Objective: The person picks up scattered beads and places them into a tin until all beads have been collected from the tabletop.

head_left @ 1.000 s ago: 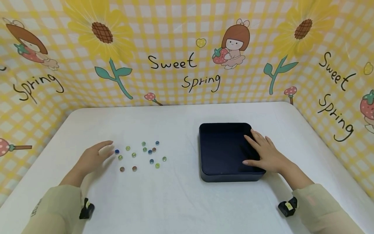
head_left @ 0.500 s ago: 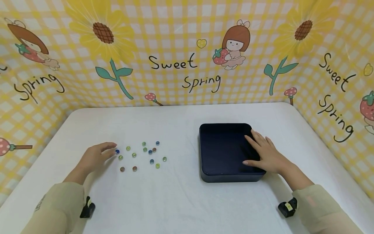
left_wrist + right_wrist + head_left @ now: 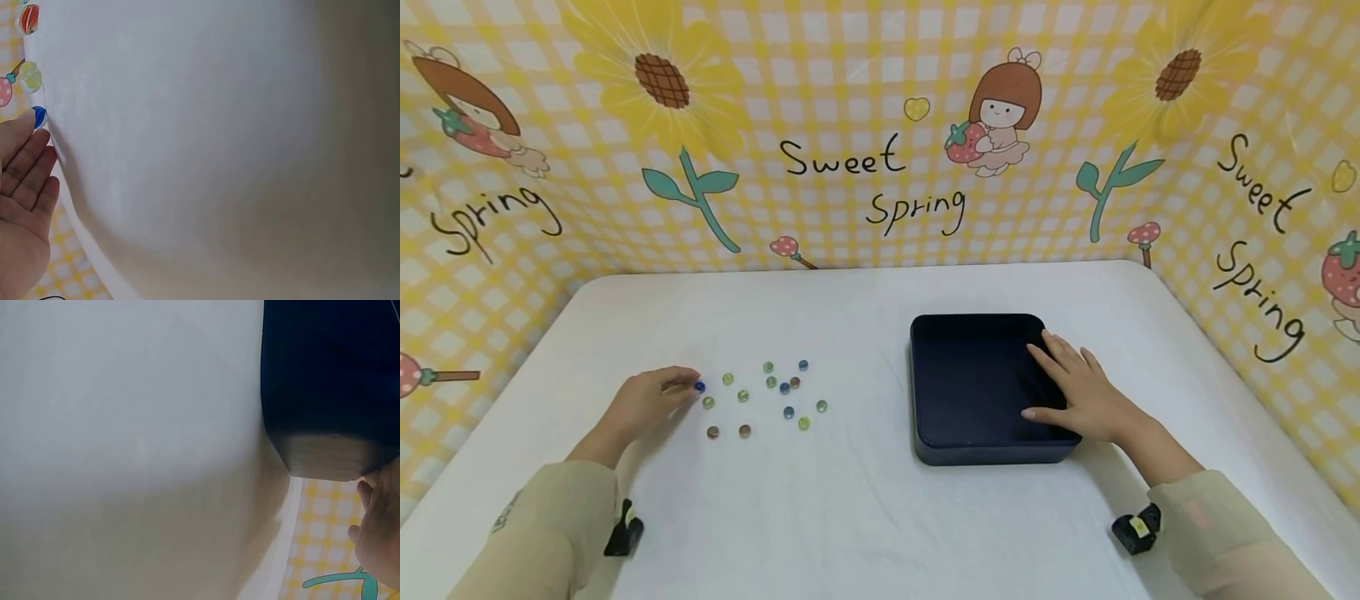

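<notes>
In the head view my left hand (image 3: 643, 407) is at the left of several loose glass marbles. Its thumb and forefinger pinch a dark blue marble (image 3: 700, 387) at the tips; the left wrist view shows the same blue marble (image 3: 40, 117) by the thumb tip. My right hand (image 3: 1086, 398) rests over the right rim of a dark navy square tray (image 3: 992, 453), its fingers straight and spread. The thumb and forefinger reach inside the rim. In the right wrist view the navy tray (image 3: 331, 369) hides part of that hand.
Green, blue and brown marbles lie scattered on the white tabletop (image 3: 865, 517), among them a brown marble (image 3: 745, 431) and a green marble (image 3: 822, 406). A yellow checked cloth (image 3: 842, 75) stands along the back and both sides. Small black cameras hang at both wrists.
My left hand has moved slightly right, and its thumb and forefinger have come together on the blue marble. The right hand and the tray have stayed in place.
</notes>
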A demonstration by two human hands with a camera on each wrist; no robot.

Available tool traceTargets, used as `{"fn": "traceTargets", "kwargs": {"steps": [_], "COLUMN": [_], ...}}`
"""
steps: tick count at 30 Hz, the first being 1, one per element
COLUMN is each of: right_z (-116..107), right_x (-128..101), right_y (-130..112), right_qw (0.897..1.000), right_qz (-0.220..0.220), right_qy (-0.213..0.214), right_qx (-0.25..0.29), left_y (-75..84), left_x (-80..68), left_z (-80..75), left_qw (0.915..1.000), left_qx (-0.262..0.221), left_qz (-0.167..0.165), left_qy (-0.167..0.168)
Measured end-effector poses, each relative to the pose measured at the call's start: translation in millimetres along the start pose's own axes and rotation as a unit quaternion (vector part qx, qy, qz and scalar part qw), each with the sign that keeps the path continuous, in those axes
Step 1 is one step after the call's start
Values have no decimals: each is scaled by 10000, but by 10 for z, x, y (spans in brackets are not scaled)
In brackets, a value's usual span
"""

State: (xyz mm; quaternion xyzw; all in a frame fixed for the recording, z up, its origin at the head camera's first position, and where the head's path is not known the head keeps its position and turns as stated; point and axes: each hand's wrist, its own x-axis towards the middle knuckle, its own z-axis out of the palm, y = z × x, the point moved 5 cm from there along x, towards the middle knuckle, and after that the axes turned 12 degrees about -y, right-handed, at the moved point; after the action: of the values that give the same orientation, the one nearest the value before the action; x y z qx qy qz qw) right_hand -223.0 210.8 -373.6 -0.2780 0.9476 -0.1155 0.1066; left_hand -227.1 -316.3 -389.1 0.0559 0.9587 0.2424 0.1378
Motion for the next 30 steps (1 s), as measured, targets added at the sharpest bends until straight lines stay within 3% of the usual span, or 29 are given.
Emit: {"fn": "traceTargets", "kwargs": {"steps": [30], "right_z": [21], "right_x": [6], "right_y": [2], "right_qw": [9995], "right_qz": [-71], "right_qy": [43], "right_qx": [313], "left_y": [81], "left_x": [19], "left_z": [-5], "left_qw": [9991], "left_qx": [375], "left_qz": [4], "left_qy": [173]}}
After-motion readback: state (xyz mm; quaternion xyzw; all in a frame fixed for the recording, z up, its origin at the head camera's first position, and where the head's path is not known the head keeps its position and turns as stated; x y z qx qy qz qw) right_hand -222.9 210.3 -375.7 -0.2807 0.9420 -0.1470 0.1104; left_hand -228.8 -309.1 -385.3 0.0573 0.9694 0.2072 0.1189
